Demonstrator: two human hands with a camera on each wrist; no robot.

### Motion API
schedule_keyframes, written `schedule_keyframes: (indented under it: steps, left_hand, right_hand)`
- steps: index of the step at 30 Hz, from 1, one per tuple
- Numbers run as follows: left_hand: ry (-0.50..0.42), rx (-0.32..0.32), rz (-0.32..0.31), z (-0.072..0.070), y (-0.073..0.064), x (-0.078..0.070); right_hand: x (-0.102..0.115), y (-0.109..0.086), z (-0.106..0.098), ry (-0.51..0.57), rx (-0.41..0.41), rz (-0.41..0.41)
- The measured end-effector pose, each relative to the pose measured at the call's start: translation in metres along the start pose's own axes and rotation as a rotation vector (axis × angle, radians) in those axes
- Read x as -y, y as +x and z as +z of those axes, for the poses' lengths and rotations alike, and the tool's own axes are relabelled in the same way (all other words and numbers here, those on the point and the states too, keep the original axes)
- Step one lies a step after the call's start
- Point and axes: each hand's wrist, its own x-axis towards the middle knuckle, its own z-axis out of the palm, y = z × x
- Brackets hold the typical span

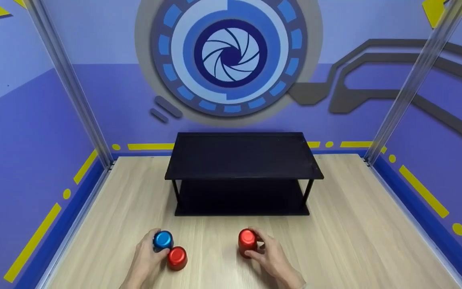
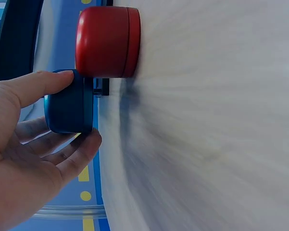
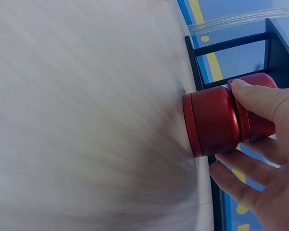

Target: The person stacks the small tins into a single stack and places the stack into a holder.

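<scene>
In the head view my left hand (image 1: 144, 255) holds a blue metal canister (image 1: 163, 239) between thumb and fingers. Beside it, nearer to me, a red canister (image 1: 177, 258) stands on the table; I cannot tell whether the blue one is lifted slightly. To the right, my right hand (image 1: 273, 257) grips a red canister (image 1: 248, 238). The right wrist view shows this upper red canister (image 3: 262, 108) on top of a lower red canister (image 3: 214, 120), with the thumb and fingers around the upper one. Some right fingers reach down alongside the lower canister.
A black two-tier shelf (image 1: 243, 156) stands at the back middle of the wooden table (image 1: 347, 233), beyond both hands. Blue-purple panels (image 1: 427, 160) enclose the left, back and right sides. Clear posts (image 1: 411, 80) rise at the back corners.
</scene>
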Motion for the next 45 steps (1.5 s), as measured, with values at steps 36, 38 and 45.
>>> schedule_keyframes:
  steps: [36,38,45]
  left_hand:
    - [-0.056,-0.032,0.239,0.016,0.000,-0.042]
    - [-0.056,-0.029,0.259,0.018,0.000,-0.045]
    - [-0.082,-0.018,0.311,0.023,-0.001,-0.056]
  right_hand:
    - [-0.002,-0.001,0.001,-0.041,-0.006,0.001]
    - [-0.002,-0.001,0.001,-0.043,-0.009,-0.001]
    - [-0.001,-0.001,0.001,-0.036,-0.006,-0.002]
